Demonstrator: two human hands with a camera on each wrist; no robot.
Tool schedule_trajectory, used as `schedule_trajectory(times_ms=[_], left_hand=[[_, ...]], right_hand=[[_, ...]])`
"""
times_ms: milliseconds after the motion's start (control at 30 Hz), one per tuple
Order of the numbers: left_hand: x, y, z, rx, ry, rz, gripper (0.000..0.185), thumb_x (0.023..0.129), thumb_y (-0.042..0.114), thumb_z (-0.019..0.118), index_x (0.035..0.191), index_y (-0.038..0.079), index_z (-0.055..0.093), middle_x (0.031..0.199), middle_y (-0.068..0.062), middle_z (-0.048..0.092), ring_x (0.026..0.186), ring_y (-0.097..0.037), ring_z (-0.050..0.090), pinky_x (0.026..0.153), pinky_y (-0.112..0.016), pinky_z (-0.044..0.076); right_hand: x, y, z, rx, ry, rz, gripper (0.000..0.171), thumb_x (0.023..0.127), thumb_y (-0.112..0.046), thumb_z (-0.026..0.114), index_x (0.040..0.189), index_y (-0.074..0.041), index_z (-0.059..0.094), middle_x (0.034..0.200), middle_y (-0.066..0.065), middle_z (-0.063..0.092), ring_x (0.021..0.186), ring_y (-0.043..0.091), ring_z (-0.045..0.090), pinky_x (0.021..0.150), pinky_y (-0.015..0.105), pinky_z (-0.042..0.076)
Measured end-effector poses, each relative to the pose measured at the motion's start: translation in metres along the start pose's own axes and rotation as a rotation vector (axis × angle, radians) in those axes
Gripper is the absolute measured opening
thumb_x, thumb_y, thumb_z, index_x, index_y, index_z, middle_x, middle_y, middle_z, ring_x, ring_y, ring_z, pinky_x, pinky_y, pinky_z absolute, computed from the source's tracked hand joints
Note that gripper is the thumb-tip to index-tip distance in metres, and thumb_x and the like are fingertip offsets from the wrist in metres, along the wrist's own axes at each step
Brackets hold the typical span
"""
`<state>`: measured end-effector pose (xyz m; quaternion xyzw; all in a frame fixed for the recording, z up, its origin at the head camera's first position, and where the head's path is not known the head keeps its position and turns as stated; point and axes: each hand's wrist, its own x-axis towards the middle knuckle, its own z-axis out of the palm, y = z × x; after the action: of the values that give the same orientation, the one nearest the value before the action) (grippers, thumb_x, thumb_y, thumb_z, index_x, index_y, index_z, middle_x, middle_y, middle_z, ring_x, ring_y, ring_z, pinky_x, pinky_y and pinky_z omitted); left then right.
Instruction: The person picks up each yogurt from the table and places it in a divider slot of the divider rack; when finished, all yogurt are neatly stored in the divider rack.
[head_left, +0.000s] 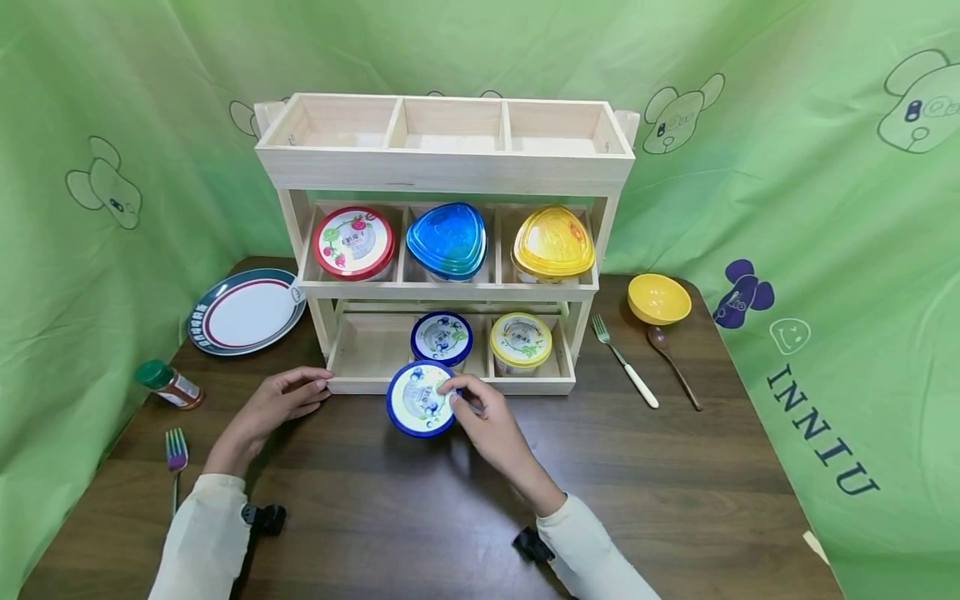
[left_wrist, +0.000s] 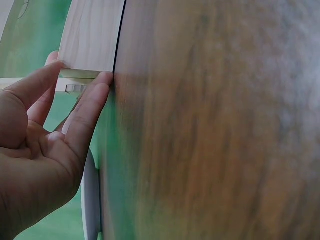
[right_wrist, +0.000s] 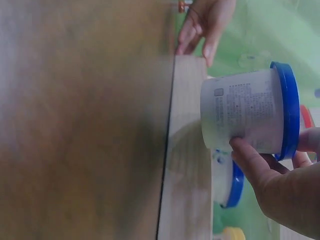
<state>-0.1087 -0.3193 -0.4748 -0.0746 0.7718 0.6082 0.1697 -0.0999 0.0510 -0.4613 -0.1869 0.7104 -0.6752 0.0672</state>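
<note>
My right hand (head_left: 483, 417) grips a round white tub with a blue lid (head_left: 422, 398), thumb on the lid edge and fingers along the side. The tub is held up in front of the lowest tray (head_left: 375, 387) of a wooden rack, overlapping its front board in the head view. Fingertips of my left hand (head_left: 281, 400) touch the left front corner of that tray, with the fingers fairly straight. Another blue-lidded tub (head_left: 442, 337) stands in the tray's middle compartment, a yellow-lidded tub (head_left: 521, 337) in the right one. The left compartment's wooden floor shows bare.
The middle tier holds tubs with red (head_left: 354, 242), blue (head_left: 447, 240) and yellow (head_left: 553, 242) lids. At left lie a plate (head_left: 251, 310), a spice jar (head_left: 169, 383) and a fork (head_left: 176, 454). Another fork (head_left: 624, 362), a spoon (head_left: 673, 367) and a yellow bowl (head_left: 659, 299) are at right.
</note>
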Motion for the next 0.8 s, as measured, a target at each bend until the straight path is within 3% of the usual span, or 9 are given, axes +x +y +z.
schedule_trajectory(times_ms=[133, 300, 467, 800], left_hand=[[-0.001, 0.001, -0.001, -0.006, -0.006, -0.001, 0.038, 0.116, 0.015, 0.055, 0.149, -0.002, 0.061, 0.16, -0.029, 0.047, 0.122, -0.01, 0.068, 0.104, -0.038, 0.06], [-0.002, 0.002, -0.001, -0.006, -0.009, 0.006, 0.037, 0.116, 0.015, 0.056, 0.148, -0.002, 0.061, 0.159, -0.029, 0.048, 0.121, -0.009, 0.069, 0.104, -0.037, 0.06], [-0.001, 0.002, -0.002, -0.012, -0.009, 0.014, 0.038, 0.116, 0.015, 0.055, 0.149, -0.003, 0.06, 0.158, -0.029, 0.048, 0.12, -0.008, 0.069, 0.104, -0.037, 0.06], [-0.001, 0.0, -0.002, -0.019, -0.01, 0.007, 0.036, 0.115, 0.016, 0.056, 0.146, 0.0, 0.064, 0.161, -0.028, 0.046, 0.119, -0.006, 0.069, 0.103, -0.036, 0.06]], right_hand=[[0.001, -0.008, -0.009, 0.031, 0.046, 0.005, 0.02, 0.108, -0.002, 0.057, 0.12, -0.001, 0.073, 0.124, 0.013, 0.068, 0.089, 0.017, 0.061, 0.073, 0.023, 0.052], [0.002, -0.018, -0.016, 0.095, 0.087, 0.013, 0.019, 0.109, -0.001, 0.056, 0.12, 0.002, 0.071, 0.136, 0.017, 0.066, 0.11, 0.021, 0.067, 0.087, 0.027, 0.06], [0.005, -0.026, -0.019, 0.115, 0.095, -0.015, 0.019, 0.11, -0.002, 0.056, 0.121, 0.004, 0.07, 0.14, 0.019, 0.064, 0.12, 0.024, 0.065, 0.089, 0.025, 0.06], [0.02, -0.029, -0.008, 0.185, 0.093, -0.094, 0.02, 0.111, -0.002, 0.053, 0.123, 0.008, 0.066, 0.124, 0.015, 0.064, 0.101, 0.016, 0.062, 0.083, 0.022, 0.056]])
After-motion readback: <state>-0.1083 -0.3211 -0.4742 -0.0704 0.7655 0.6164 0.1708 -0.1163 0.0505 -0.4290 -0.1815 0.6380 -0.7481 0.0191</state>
